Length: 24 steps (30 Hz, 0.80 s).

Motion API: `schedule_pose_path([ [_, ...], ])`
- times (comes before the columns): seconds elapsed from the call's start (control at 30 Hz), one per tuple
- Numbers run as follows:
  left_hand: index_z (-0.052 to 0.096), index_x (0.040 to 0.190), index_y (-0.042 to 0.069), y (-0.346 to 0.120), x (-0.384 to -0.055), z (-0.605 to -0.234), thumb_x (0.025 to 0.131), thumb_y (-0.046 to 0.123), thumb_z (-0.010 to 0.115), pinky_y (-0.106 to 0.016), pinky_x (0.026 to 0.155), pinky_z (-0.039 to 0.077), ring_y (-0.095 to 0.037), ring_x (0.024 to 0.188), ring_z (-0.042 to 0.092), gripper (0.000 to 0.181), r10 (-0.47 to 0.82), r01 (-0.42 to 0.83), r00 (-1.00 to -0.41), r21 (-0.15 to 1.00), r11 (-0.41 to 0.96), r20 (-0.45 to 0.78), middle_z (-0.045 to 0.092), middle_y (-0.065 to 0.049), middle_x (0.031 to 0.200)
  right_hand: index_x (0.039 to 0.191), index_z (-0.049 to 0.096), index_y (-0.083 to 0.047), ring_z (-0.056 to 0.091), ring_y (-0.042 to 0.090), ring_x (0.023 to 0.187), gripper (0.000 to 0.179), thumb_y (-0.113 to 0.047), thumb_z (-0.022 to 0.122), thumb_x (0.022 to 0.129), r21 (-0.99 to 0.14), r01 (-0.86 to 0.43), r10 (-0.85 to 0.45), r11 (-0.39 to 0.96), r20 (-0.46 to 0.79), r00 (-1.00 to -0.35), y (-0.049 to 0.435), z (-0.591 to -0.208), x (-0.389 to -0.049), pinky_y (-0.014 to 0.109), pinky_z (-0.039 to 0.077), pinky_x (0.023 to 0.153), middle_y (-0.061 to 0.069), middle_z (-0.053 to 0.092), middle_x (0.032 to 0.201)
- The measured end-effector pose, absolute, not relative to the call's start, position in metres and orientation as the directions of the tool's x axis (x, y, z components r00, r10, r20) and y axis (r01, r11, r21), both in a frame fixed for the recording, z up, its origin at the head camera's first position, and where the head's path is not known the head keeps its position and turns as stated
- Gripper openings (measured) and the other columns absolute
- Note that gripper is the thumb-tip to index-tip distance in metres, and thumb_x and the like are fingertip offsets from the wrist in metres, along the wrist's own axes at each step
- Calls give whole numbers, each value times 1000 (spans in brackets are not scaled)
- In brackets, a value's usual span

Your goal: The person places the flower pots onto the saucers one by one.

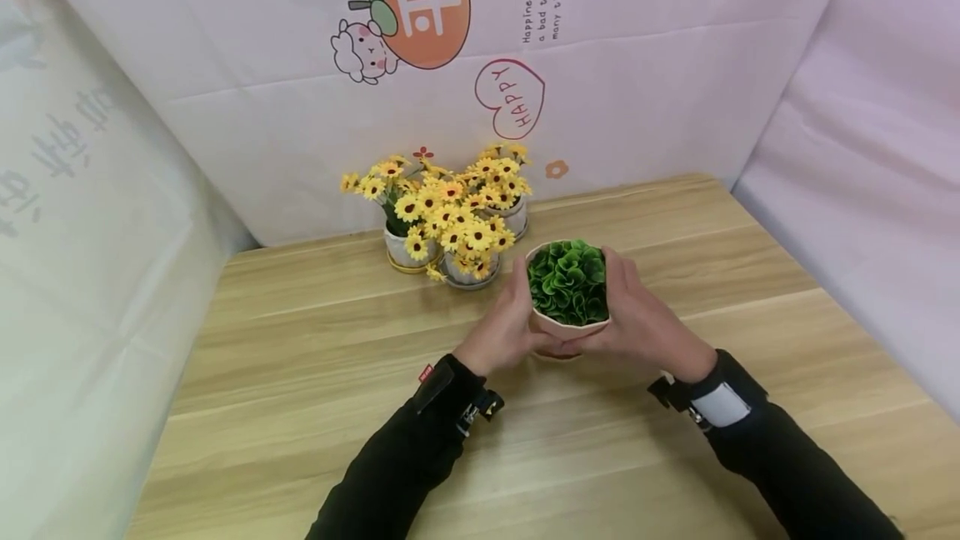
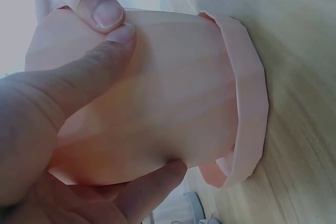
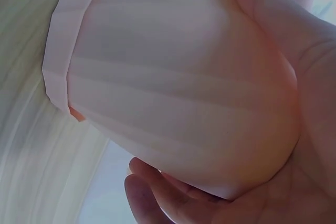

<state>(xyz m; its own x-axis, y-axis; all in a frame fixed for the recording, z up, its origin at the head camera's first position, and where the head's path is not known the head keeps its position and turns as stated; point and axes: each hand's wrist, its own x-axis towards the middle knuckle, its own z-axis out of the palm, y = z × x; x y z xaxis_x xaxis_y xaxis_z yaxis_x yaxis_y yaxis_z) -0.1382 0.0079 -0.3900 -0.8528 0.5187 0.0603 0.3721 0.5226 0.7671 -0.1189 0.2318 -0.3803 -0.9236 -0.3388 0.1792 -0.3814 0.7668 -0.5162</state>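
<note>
A pink faceted flowerpot (image 2: 173, 77) with a leafy green artificial plant (image 1: 567, 283) in it stands on the wooden table, right of the yellow flowers. My left hand (image 1: 510, 327) grips its left side and my right hand (image 1: 641, 319) grips the right side. Both thumbs meet on the near face of the pot, their tips touching in the left wrist view. Fingers of the right hand curl round the far side in the right wrist view. Under the pot is a matching pink saucer (image 2: 247, 98), close to the tabletop; whether it rests fully on the table I cannot tell.
Three small pots of yellow artificial flowers (image 1: 468, 240) stand close together just left of the pink pot, near the table's back edge. The wooden table (image 1: 315, 407) meets a printed white cloth (image 1: 262, 132) behind it. More cloth hangs at both sides.
</note>
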Motion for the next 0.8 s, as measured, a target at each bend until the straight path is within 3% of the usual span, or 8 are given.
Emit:
schedule_pose_path([
  [0.17,-2,166,6,11,-148,-390,82,6,90,-41,131,29,-33,161,27,125,526,380,-847,782,495,79,26,-25,171,160,13,7,45,43,129,137,-40,102,66,-535,-369,-336,760,163,-928,235,-379,-126,66,56,97,36,38,143],
  [0.27,-7,167,8,13,-153,-389,82,6,90,-42,130,31,-34,160,29,129,519,369,-852,777,510,64,26,-26,171,160,12,7,43,44,130,137,-39,102,67,-539,-360,-332,762,153,-931,237,-379,-130,66,55,98,36,37,143],
  [0.43,-19,167,8,16,-160,-389,85,8,88,-42,130,32,-36,161,26,135,513,335,-858,779,529,21,15,-28,174,159,13,8,43,44,129,137,-38,102,67,-536,-361,-330,763,157,-931,239,-380,-138,65,54,99,36,38,142],
  [0.63,-27,165,11,18,-171,-389,89,10,85,-41,128,35,-33,164,15,135,533,343,-846,780,523,15,-4,-21,178,158,16,6,45,43,128,134,-40,102,67,-544,-341,-323,767,133,-937,241,-378,-147,65,55,100,34,39,140],
  [0.8,-29,163,11,17,-180,-389,95,13,79,-41,132,28,-28,166,2,129,549,308,-835,801,513,-30,-12,-18,178,159,13,8,42,43,129,134,-38,101,69,-539,-334,-321,773,120,-939,242,-376,-155,65,52,103,36,36,142],
])
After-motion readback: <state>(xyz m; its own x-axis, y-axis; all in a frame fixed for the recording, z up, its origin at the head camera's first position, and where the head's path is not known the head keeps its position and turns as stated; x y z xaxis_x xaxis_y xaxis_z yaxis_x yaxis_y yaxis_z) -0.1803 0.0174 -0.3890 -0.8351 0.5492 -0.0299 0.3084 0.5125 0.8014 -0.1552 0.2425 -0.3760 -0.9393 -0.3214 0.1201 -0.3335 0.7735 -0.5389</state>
